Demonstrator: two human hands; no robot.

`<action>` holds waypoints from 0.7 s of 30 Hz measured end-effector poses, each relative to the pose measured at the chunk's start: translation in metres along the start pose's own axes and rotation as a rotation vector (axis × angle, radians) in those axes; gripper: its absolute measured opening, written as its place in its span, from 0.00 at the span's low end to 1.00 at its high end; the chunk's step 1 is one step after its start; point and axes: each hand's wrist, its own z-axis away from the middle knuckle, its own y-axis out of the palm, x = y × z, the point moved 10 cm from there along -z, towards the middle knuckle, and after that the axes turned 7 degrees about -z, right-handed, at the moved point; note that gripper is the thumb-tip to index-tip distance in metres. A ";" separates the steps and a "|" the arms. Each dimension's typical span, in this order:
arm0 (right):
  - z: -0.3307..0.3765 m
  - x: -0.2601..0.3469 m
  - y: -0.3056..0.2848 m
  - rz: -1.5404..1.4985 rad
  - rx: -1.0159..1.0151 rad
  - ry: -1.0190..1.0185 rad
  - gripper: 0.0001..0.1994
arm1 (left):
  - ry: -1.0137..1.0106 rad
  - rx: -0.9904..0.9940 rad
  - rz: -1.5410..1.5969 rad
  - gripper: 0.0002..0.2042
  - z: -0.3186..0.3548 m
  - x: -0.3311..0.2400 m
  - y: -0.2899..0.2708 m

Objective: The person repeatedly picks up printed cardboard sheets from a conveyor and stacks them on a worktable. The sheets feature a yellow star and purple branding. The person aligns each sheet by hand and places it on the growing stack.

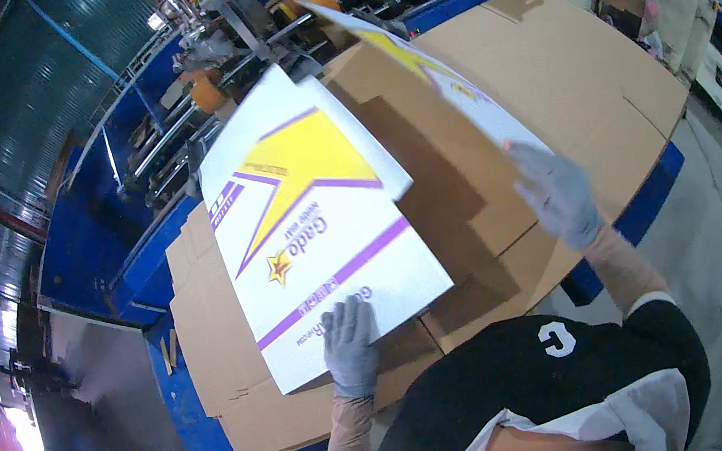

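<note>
At lower centre, your left hand (350,348) is lying slightly spread on the white cardboard (329,230). Right of centre, your right hand (557,196) is pinching a raised sheet (455,88).

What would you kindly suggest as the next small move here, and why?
I would probably have the right hand ease the raised cardboard panel down while the left hand steadies the white printed panel: the raised one stands tilted at the right hand's fingertips, and the left hand rests flat near the other's close edge.
</note>
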 end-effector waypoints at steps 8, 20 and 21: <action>0.079 0.014 0.152 0.247 0.636 -0.144 0.22 | 0.105 0.152 -0.061 0.22 0.004 -0.003 0.041; 0.072 0.000 0.182 0.104 0.430 -0.074 0.26 | 0.120 0.053 -0.124 0.24 -0.010 0.023 0.060; 0.067 -0.001 0.189 0.118 0.386 -0.104 0.26 | 0.073 0.127 -0.151 0.26 -0.017 0.035 0.070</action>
